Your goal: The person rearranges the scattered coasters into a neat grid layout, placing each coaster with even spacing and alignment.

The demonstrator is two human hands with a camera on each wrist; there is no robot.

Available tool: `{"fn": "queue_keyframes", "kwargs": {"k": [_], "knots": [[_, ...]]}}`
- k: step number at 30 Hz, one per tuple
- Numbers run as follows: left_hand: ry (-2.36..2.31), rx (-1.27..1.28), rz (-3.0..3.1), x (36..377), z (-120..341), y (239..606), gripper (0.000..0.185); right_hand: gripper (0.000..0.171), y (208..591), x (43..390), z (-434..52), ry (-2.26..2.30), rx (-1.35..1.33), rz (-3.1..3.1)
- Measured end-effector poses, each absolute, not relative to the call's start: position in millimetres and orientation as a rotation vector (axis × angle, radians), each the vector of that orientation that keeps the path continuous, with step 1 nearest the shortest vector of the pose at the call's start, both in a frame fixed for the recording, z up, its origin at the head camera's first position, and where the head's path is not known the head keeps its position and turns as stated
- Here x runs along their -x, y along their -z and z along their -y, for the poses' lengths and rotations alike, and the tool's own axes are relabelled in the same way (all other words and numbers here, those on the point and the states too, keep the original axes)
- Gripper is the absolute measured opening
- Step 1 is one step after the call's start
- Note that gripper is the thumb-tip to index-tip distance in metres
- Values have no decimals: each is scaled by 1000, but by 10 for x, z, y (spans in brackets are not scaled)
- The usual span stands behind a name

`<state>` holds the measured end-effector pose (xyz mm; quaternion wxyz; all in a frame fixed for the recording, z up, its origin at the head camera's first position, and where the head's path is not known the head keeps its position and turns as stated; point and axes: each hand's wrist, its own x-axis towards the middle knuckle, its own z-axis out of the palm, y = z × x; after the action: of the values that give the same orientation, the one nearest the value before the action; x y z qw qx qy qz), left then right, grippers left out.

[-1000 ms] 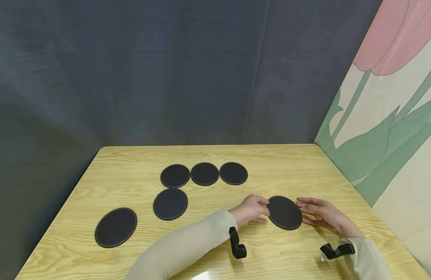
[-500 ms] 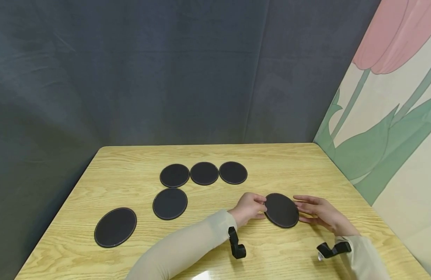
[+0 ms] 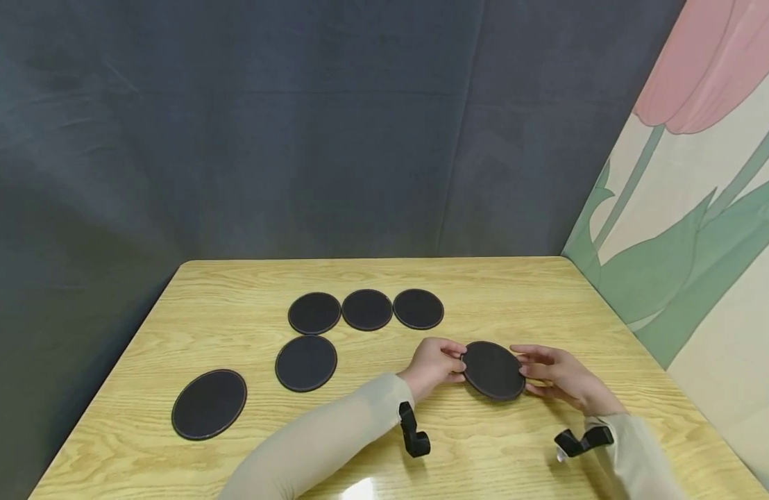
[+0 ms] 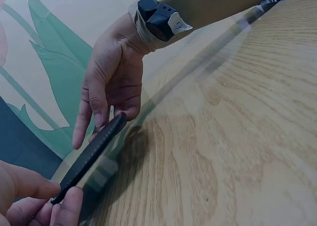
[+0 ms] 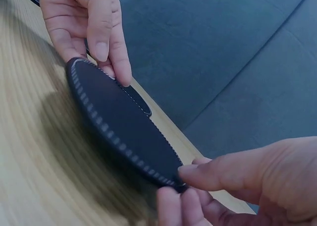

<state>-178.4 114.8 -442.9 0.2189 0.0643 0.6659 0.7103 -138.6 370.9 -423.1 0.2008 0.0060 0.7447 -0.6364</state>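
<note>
Behind the held disc (image 3: 493, 371), a dark cloth (image 3: 297, 125) hangs past the far edge of the wood table (image 3: 547, 298). A first disc (image 3: 209, 405) lies well to the left of the held disc and a bit closer to the person. A second disc (image 3: 306, 363) lies left of the held disc too, about level with it. Behind and left of the held disc, a third disc (image 3: 314, 313), a fourth disc (image 3: 367, 310) and a fifth disc (image 3: 418, 309) make a row. Side by side, they touch or nearly touch; I can't tell which.

The left hand (image 3: 431, 364) is at the held disc's left edge, thumb and fingers clamped on it. The held disc is black, with pale stitches round its rim. It is up off the table, with a shadow under it. The right hand (image 3: 562, 378) is at its right edge, thumb and fingers pinching it. Well right of the held disc, a wall (image 3: 672, 208) shows a pink flower and green leaves.
</note>
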Motion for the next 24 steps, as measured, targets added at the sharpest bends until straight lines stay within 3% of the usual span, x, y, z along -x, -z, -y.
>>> {"fn": "queue_keyframes", "kwargs": {"k": [13, 24], "knots": [[-2045, -197, -1836, 1905, -913, 4415, 32, 58, 4168, 1526, -3490, 1796, -8, -2079], [-2084, -211, -1832, 1963, -705, 4359, 31, 56, 4141, 1604, -3352, 1853, 61, -1969]]}}
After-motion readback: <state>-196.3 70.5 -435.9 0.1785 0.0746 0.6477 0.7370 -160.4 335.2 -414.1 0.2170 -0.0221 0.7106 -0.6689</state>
